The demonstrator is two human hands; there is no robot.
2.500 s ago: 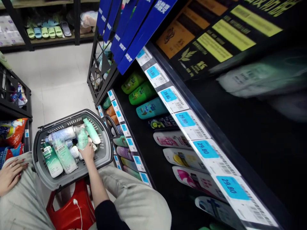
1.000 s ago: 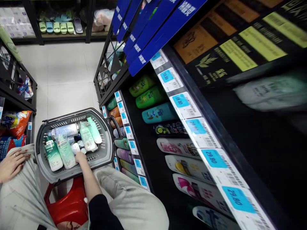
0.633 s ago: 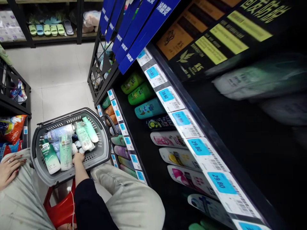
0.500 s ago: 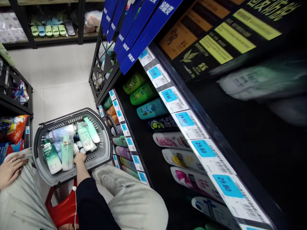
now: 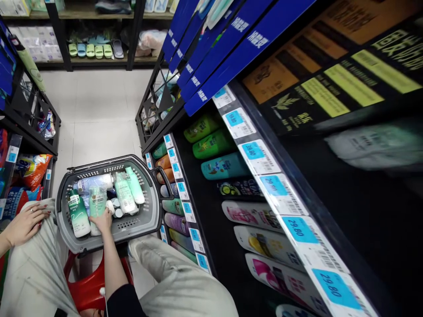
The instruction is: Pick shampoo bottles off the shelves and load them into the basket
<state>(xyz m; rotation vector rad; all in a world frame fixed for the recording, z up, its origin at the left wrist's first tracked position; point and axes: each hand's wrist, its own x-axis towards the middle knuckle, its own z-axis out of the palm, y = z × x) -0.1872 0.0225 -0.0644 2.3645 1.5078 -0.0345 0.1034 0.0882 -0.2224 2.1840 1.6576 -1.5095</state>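
Observation:
In front of my knees a grey shopping basket (image 5: 139,222) holds several bottles. My right hand (image 5: 102,220) reaches into it and grips the lower part of a pale green bottle (image 5: 98,198) in clear wrap, thumb on one side and fingers on the other. Left of that lies a green-and-white bottle (image 5: 79,215). A lilac bottle (image 5: 95,181) lies across the far side, and a wrapped green-and-white pump bottle (image 5: 124,193) and a slim mint bottle (image 5: 135,185) are to the right. My left hand (image 5: 28,224) rests on my left knee, fingers stretched out, holding nothing.
A red stool (image 5: 87,286) is under the basket. Shelves of shampoo bottles (image 5: 226,166) with price tags (image 5: 276,187) run along the right. Orange detergent bags (image 5: 35,169) stand at left. Slippers (image 5: 99,51) line a far shelf beyond the tiled floor (image 5: 89,105).
My right hand has moved left inside the basket, from beside the small white items onto the pale green bottle. My left hand stays on the knee. The view has shifted a little.

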